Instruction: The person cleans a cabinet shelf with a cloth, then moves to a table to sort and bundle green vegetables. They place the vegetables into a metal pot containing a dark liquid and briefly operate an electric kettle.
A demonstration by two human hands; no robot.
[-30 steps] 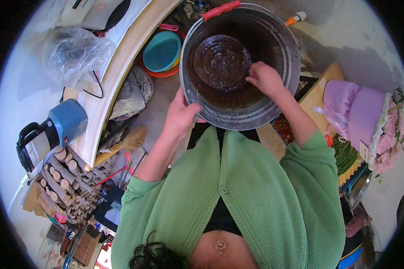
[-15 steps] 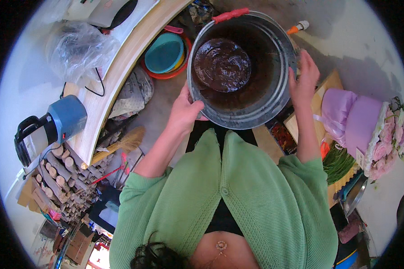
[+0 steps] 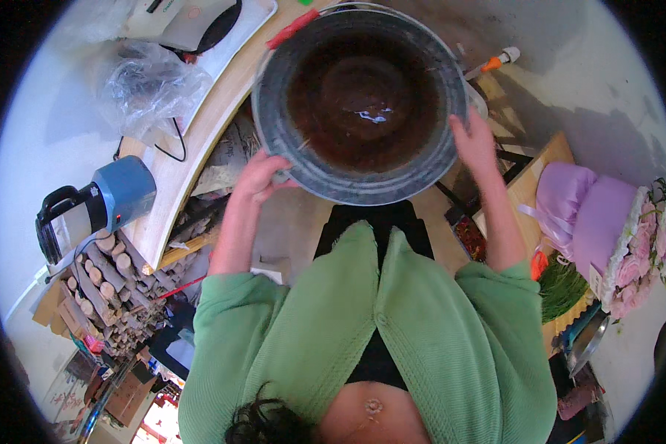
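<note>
A large round metal bucket is held up in front of me, with its open top toward me. Dark brown liquid lies in it, with a small bright glint on the surface. A wire handle with a red grip rests along the far left of the rim. My left hand grips the bucket's lower left side, thumb at the outer wall. My right hand clasps the right side, its fingers partly hidden behind the wall.
On the left, a wooden counter carries a blue and black appliance and a clear plastic bag. Stacked firewood lies below it. To the right are a purple-wrapped bouquet and green stalks. An orange-and-white nozzle sticks out beyond the bucket.
Both hands have shifted the bucket leftward and nearer the counter, and it looks larger. It now covers the colored basins. The liquid has spread from one side toward the middle.
</note>
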